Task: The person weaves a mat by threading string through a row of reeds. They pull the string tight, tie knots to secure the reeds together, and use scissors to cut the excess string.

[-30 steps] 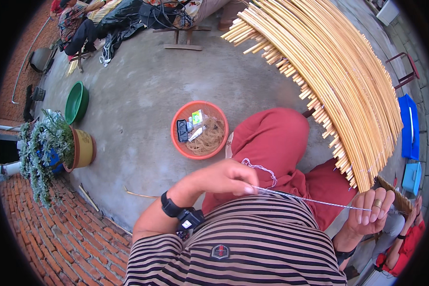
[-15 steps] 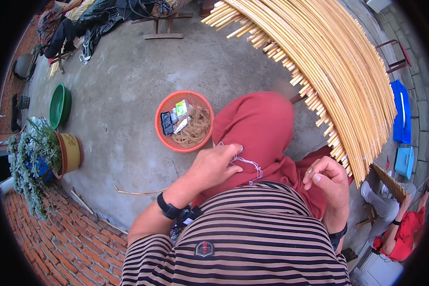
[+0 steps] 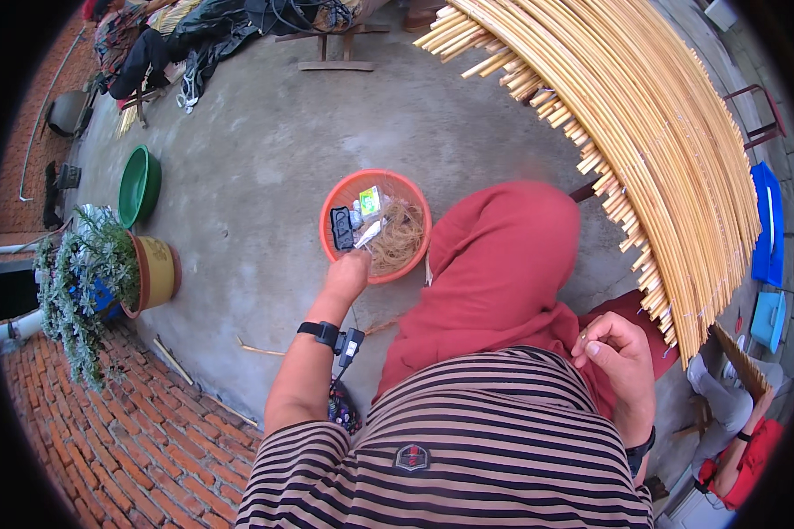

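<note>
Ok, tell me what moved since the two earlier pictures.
The left hand left the red cloth and reached forward into the round orange plastic basin. The right hand drew in from the side to the cloth's edge. Basin and bamboo sticks stayed put.

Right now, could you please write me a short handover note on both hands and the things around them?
Left hand: stretched out to the round orange plastic basin on the concrete floor, at its near rim; grip not visible.
Right hand: fingers pinched together beside the red cloth draped over the lap; what they pinch is too small to tell.
Basin holds tan fibre, a black object and small packets.
Long pale bamboo canes fan out to the right.
Done or left: cannot be read from this view.
</note>
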{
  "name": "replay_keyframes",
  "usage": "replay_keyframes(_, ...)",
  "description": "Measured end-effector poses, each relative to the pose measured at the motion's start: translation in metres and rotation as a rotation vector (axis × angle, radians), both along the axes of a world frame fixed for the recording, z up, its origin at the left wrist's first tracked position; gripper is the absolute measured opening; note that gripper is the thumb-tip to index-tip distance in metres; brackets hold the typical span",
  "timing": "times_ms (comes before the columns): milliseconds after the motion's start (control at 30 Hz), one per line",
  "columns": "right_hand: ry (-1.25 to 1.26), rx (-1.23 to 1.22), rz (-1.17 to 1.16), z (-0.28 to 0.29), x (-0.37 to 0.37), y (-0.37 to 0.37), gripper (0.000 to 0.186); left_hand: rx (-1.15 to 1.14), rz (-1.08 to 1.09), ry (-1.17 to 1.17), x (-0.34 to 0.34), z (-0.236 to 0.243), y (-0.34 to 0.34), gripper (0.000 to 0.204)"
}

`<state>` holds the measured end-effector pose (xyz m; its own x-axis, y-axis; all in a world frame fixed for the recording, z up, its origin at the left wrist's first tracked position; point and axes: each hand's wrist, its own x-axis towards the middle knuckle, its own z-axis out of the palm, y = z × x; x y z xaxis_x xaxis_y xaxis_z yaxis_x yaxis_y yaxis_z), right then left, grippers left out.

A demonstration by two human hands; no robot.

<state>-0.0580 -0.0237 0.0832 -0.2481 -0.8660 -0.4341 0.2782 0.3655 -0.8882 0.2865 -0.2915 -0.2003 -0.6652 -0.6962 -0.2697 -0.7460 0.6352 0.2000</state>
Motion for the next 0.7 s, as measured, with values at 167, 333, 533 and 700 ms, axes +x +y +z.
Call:
replay_keyframes(167,-0.005,0.026,-0.040,-0.006,-0.002,0.006,0.004,-0.064,0.331,-0.561,-0.035,0.036,-0.042,0.025)
replay_keyframes(333,-0.013,0.089,-0.096,-0.010,-0.007,0.014,0.002,-0.152,0.348,-0.314,-0.027,0.005,-0.092,0.020)
replay_keyframes(533,0.006,0.169,-0.188,-0.017,-0.018,0.025,0.005,-0.309,0.110,0.105,-0.036,-0.042,-0.114,0.017)
replay_keyframes(700,-0.100,0.083,-0.161,-0.027,-0.018,0.013,0.006,-0.194,0.018,-0.224,-0.033,-0.071,-0.114,0.021)
